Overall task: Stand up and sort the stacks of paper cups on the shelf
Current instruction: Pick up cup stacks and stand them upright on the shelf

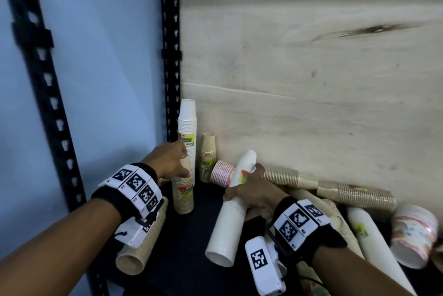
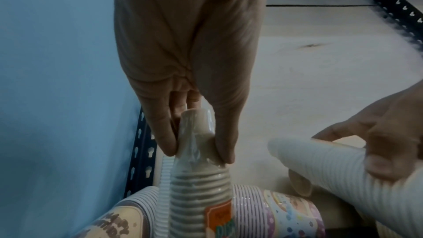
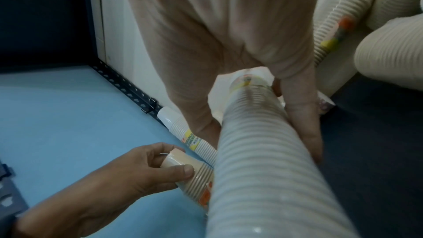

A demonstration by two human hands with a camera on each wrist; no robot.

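Cup stacks, dark shelf, pale wall

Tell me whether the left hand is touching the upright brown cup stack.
Touching. The left wrist view shows the left hand pinching the top of the brown cup stack between thumb and fingers.

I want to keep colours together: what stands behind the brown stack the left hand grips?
Behind the brown stack held by the left hand stands a tall white stack, upright in the shelf corner. Its lower part is covered.
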